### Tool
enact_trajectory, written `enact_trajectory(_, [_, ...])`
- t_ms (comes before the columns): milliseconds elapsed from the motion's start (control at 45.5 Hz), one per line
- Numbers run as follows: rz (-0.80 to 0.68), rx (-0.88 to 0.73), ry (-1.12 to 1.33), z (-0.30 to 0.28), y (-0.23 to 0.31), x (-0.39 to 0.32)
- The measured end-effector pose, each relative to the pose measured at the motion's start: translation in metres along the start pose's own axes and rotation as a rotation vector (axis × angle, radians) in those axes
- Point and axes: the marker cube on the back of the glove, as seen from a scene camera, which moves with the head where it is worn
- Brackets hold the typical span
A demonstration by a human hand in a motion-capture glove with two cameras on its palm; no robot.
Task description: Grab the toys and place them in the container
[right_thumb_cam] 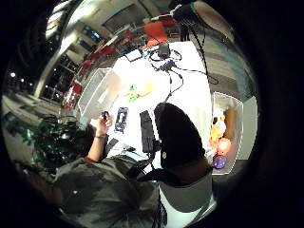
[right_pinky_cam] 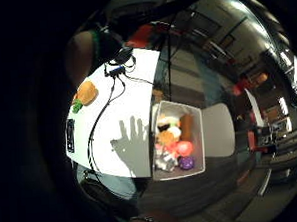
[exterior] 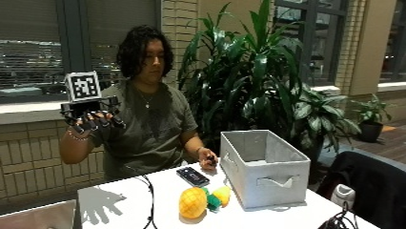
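At left of the outside view, the gloved right hand is raised at shoulder height, fingers spread, holding nothing. Remaining toys, apparently an orange fruit and a smaller yellow-green piece, lie at lower centre on the white table, just beside the grey container. They sit below and to the right of the hand; the descent must run that way.

White table; toys, grey bin, phone.
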Motion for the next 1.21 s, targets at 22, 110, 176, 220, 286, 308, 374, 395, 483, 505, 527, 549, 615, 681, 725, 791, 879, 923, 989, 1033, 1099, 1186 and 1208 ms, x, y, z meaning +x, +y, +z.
enact_trajectory(22, [0.015, -0.008, -0.001, 0.0, 0.0, -0.001])
enact_trajectory(110, [0.067, -0.03, -0.008, 0.002, -0.003, -0.004])
enact_trajectory(176, [-0.019, 0.001, -0.025, 0.006, -0.01, -0.003])
enact_trajectory(220, [-0.059, 0.006, -0.044, 0.008, -0.015, -0.005])
enact_trajectory(286, [-0.076, 0.017, -0.08, 0.012, -0.022, -0.011])
enact_trajectory(308, [-0.087, 0.022, -0.095, 0.014, -0.026, -0.014])
enact_trajectory(374, [-0.13, 0.048, -0.146, 0.023, -0.039, -0.026])
enact_trajectory(395, [-0.144, 0.059, -0.16, 0.026, -0.043, -0.031])
enact_trajectory(483, [-0.204, 0.061, -0.196, 0.046, -0.061, -0.059])
enact_trajectory(505, [-0.218, 0.05, -0.204, 0.052, -0.064, -0.068])
enact_trajectory(527, [-0.229, 0.037, -0.211, 0.057, -0.067, -0.076])
enact_trajectory(549, [-0.24, 0.027, -0.219, 0.064, -0.07, -0.084])
enact_trajectory(615, [-0.281, 0.007, -0.241, 0.087, -0.084, -0.108])
enact_trajectory(681, [-0.316, -0.02, -0.262, 0.115, -0.103, -0.131])
enact_trajectory(725, [-0.325, -0.045, -0.268, 0.138, -0.116, -0.145])
enact_trajectory(791, [-0.316, -0.087, -0.261, 0.176, -0.134, -0.163])
enact_trajectory(879, [-0.289, -0.171, -0.242, 0.224, -0.15, -0.177])
enact_trajectory(923, [-0.288, -0.234, -0.225, 0.25, -0.15, -0.184])
enact_trajectory(989, [-0.311, -0.248, -0.189, 0.283, -0.141, -0.194])
enact_trajectory(1033, [-0.312, -0.182, -0.193, 0.29, -0.139, -0.195])
enact_trajectory(1099, [-0.297, -0.103, -0.223, 0.291, -0.14, -0.19])
enact_trajectory(1186, [-0.283, -0.057, -0.238, 0.289, -0.137, -0.183])
enact_trajectory(1208, [-0.278, -0.045, -0.24, 0.288, -0.137, -0.181])
